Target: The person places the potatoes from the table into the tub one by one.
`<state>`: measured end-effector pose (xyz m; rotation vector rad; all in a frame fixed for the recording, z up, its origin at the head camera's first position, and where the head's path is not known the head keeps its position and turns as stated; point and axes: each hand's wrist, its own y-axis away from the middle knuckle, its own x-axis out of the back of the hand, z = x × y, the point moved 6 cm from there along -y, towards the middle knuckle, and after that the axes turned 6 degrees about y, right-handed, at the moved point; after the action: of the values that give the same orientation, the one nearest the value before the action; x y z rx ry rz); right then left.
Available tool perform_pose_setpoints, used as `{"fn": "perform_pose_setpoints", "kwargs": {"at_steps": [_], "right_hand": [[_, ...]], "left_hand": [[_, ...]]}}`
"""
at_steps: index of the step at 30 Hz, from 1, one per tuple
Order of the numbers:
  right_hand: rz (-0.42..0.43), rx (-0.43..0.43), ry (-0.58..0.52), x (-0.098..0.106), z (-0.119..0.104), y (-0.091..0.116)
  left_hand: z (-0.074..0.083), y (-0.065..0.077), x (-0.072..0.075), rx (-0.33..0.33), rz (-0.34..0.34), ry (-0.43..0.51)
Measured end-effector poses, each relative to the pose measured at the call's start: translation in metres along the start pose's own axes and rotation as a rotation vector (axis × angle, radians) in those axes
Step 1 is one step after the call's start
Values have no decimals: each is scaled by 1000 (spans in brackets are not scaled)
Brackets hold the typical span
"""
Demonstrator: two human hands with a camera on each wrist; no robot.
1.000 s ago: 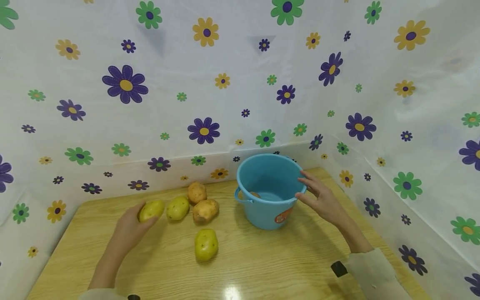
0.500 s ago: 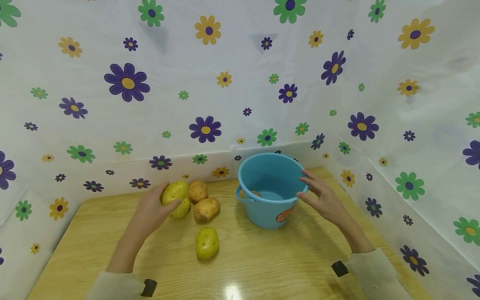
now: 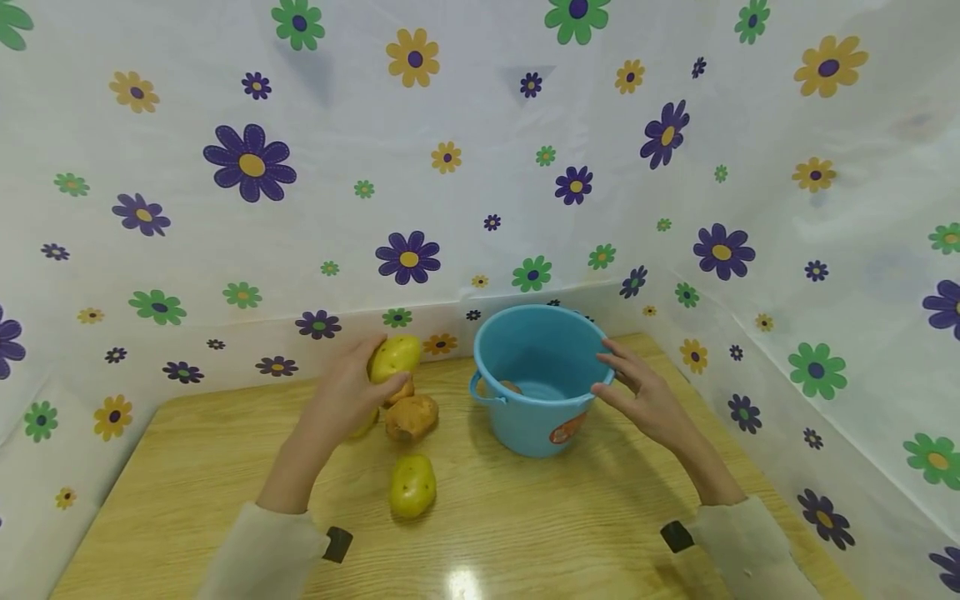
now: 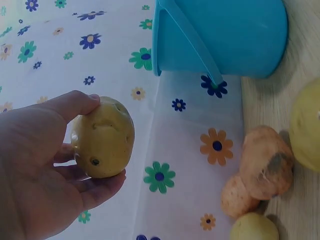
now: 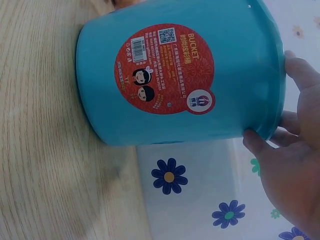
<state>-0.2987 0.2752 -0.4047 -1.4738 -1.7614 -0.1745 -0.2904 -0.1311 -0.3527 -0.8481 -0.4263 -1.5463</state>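
Observation:
My left hand (image 3: 347, 387) grips a yellow-green potato (image 3: 395, 357) between thumb and fingers, held up off the table. In the left wrist view, dark eyes mark that potato (image 4: 104, 137). Below it, a brown potato (image 3: 412, 417) lies beside another brown one that is partly hidden. A second yellow-green potato (image 3: 365, 425) is mostly covered by my left hand; a third (image 3: 412, 486) lies nearer the front. The blue bucket (image 3: 534, 429) stands upright, with part of a brownish thing (image 3: 512, 387) visible inside. My right hand (image 3: 652, 408) rests its extended fingertips on the bucket's right rim.
The light wooden table (image 3: 525, 533) carries everything. A white flowered sheet (image 3: 480, 125) rises behind it and along the sides. The bucket's handle (image 3: 486, 393) hangs at its left side, and a red label (image 5: 167, 70) is on its wall.
My left hand has carried the yellow-green potato rightward and up, from the far left to above the brown potatoes. My right hand and the bucket have stayed in place.

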Motion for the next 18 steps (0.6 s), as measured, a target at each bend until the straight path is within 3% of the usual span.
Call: {"fn": "perform_pose_setpoints", "kwargs": {"at_steps": [8,18], "right_hand": [[-5,-6,17,-1,2,0],[-7,-9,24,0,3,1]], "left_hand": [[28,-12,-15,-16,-30,58],[62,-29,-37,-48,-37,48]]}}
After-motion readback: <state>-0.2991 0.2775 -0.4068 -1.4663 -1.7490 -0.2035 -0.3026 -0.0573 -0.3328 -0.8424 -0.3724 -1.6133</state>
